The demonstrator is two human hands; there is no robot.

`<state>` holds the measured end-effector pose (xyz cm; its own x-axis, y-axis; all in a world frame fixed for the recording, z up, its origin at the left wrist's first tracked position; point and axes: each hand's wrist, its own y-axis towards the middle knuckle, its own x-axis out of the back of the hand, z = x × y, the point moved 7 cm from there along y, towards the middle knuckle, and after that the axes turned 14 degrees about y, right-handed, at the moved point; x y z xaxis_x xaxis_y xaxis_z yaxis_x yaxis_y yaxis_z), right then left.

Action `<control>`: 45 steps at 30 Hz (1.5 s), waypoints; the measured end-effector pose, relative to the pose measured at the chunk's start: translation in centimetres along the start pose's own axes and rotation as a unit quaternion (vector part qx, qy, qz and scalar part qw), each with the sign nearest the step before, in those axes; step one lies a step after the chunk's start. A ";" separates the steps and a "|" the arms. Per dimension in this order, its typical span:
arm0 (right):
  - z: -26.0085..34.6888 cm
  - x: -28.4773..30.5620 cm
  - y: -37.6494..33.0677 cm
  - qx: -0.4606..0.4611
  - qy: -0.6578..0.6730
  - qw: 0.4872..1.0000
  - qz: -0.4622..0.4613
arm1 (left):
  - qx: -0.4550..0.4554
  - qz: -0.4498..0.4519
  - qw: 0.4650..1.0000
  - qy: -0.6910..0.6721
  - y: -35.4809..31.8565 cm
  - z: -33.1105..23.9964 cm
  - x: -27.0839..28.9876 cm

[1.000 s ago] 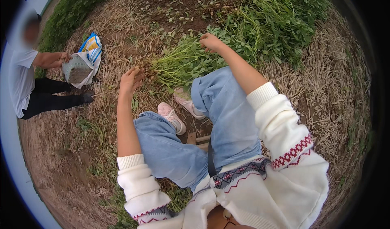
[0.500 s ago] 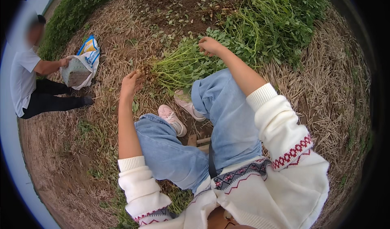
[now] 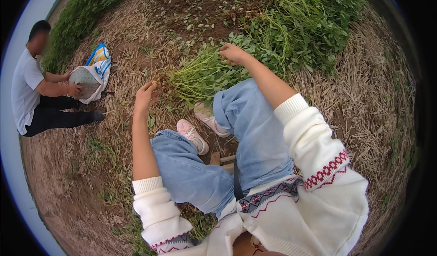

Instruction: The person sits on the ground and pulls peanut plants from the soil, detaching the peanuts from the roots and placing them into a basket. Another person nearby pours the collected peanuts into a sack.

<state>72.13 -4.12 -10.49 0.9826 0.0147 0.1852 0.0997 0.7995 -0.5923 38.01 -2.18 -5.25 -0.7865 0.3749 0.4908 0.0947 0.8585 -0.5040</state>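
Note:
A bunch of pulled-up peanut plants (image 3: 195, 77) lies across the ground before my feet, green stems and leaves to the right, roots to the left. My left hand (image 3: 146, 94) is at the root end, its fingers curled against the peanuts (image 3: 165, 85), partly hiding what is pinched. Over the leafy part hangs my right hand (image 3: 232, 54), palm down, fingers loosely bent and apart, with nothing visible in them.
A larger heap of leafy plants (image 3: 309, 24) lies at the far right. At the left, another person (image 3: 32, 78) holds a grey-green container (image 3: 85, 81) at a white, blue and yellow sack (image 3: 101, 65). Dry straw (image 3: 350, 92) covers the soil. Wooden slats (image 3: 223, 159) show between my legs.
My hands stay almost in place; the right one shifts slightly left. The other person now has both hands on the container, which has tilted.

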 end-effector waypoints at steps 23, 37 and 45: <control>0.0 -0.1 0.0 0.005 -0.010 1.000 -0.009 | 0.001 0.002 1.000 0.025 0.0 0.0 0.1; 0.2 -0.1 -0.1 0.001 -0.001 1.000 -0.005 | -0.005 0.000 1.000 0.018 -0.3 -0.2 0.3; 0.0 0.0 0.1 0.002 0.012 1.000 -0.007 | -0.005 -0.004 1.000 0.019 -0.3 -0.1 0.2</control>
<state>72.10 -4.06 -10.55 0.9845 -0.0097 0.1750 0.1122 0.8021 -0.5865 37.85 -2.27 -4.92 -0.7640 0.3803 0.5213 0.0938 0.8648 -0.4933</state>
